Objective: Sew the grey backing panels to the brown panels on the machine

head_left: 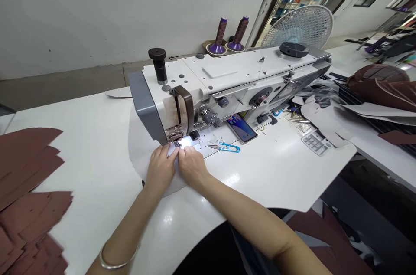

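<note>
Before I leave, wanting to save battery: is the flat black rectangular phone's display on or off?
On: the phone glows blue, with small app icons visible on its display.

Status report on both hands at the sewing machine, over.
Left hand and right hand: fingertips on pale sheet near needle area. Grip unclear. Blue snips beside right hand, not touching.

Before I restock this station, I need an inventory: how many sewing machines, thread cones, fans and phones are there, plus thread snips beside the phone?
Sewing machine: 1
Thread cones: 2
Fan: 1
Phone: 1
Thread snips beside the phone: 1
Total: 6
</note>
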Demonstrator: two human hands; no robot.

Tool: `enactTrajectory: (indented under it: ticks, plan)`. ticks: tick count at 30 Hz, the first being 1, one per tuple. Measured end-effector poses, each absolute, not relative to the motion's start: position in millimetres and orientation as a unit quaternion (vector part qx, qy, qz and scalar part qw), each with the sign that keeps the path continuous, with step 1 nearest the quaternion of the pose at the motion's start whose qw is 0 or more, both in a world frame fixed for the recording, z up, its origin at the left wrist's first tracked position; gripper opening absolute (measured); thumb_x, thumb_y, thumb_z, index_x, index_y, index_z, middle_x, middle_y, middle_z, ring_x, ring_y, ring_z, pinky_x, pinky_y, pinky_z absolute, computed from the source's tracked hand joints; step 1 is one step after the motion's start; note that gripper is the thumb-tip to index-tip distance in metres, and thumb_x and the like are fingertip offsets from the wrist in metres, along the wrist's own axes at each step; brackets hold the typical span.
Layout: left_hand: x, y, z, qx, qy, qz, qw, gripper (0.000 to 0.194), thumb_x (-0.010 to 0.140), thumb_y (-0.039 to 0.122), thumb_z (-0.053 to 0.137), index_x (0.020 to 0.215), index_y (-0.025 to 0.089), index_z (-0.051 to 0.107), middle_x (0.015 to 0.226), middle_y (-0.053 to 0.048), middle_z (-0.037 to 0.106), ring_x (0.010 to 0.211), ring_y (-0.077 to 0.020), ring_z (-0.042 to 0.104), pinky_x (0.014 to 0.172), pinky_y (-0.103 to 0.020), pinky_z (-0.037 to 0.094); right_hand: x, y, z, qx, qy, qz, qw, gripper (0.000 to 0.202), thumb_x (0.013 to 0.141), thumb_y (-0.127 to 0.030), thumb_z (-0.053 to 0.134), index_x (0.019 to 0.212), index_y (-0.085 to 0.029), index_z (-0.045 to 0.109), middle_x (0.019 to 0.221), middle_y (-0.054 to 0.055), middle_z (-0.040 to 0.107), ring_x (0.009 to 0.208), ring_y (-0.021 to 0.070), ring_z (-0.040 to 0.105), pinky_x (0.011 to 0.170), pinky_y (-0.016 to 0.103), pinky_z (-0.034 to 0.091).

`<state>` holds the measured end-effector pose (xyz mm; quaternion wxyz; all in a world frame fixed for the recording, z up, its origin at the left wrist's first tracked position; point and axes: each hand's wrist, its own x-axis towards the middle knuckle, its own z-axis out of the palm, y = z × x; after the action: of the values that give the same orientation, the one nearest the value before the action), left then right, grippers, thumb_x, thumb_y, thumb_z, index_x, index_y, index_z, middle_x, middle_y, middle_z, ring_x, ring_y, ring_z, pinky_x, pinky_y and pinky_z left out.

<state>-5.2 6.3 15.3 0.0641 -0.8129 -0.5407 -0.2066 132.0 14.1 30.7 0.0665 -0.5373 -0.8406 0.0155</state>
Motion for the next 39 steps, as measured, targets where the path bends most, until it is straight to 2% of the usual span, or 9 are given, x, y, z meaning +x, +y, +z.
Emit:
enactTrajectory:
  ticks: [10,18,24,33,36,39]
  plan:
    - [-7,8,15,-0.805,-0.543,-0.234,0.036,0.038,0.088,0.013,0.035,0.110,0.022,0.064,0.119,-0.013,0.059,0.112,-0.0270,0.049,0.093,-0.046,0.043,133,14,34,-0.529,-0.846,0.032,0.054,0.020,0.089,-0.007,0.037,0.091,-0.013,0.056,0.083,0.009,0.059,0.078,0.0203,0.053,0.060,0.028,0.041]
    - [-7,7,14,-0.810,-0.540,-0.222,0.047,0.034,0.087,0.015,0.039,0.110,0.021,0.063,0.120,-0.014,0.058,0.113,-0.0281,0.048,0.092,-0.046,0.043,133,12,38,-0.530,-0.846,0.048,0.037,0.022,0.090,-0.008,0.036,0.097,-0.013,0.056,0.084,0.010,0.058,0.080,0.0205,0.053,0.057,0.026,0.041]
    - [-6,7,16,-0.816,-0.535,-0.208,0.068,0.035,0.087,0.013,0.040,0.112,0.020,0.063,0.120,-0.015,0.057,0.113,-0.0282,0.048,0.092,-0.044,0.044,133,12,39,-0.528,-0.847,0.053,0.039,0.023,0.091,-0.008,0.035,0.097,-0.014,0.055,0.084,0.009,0.058,0.081,0.0201,0.053,0.056,0.026,0.042]
    - [-5,6,15,-0.806,-0.549,-0.219,0.039,0.038,0.086,0.011,0.037,0.112,0.022,0.062,0.122,-0.013,0.058,0.116,-0.0277,0.048,0.093,-0.046,0.042,135,14,39,-0.515,-0.855,0.050,0.044,0.022,0.090,-0.007,0.036,0.095,-0.015,0.056,0.086,0.009,0.058,0.082,0.0196,0.052,0.056,0.026,0.041]
    - [-2,4,17,-0.810,-0.541,-0.216,0.060,0.034,0.086,0.013,0.039,0.111,0.019,0.061,0.119,-0.014,0.059,0.114,-0.0278,0.049,0.094,-0.045,0.042,135,15,40,-0.520,-0.851,0.054,0.047,0.021,0.091,-0.009,0.036,0.093,-0.016,0.055,0.087,0.008,0.058,0.082,0.0194,0.052,0.054,0.025,0.040]
    - [3,0,20,-0.818,-0.522,-0.214,0.111,0.028,0.086,0.012,0.040,0.101,0.014,0.064,0.108,-0.014,0.064,0.104,-0.0274,0.055,0.089,-0.042,0.043,135,14,38,-0.519,-0.851,0.051,0.058,0.021,0.093,-0.012,0.035,0.090,-0.017,0.055,0.086,0.009,0.058,0.081,0.0195,0.051,0.051,0.024,0.038]
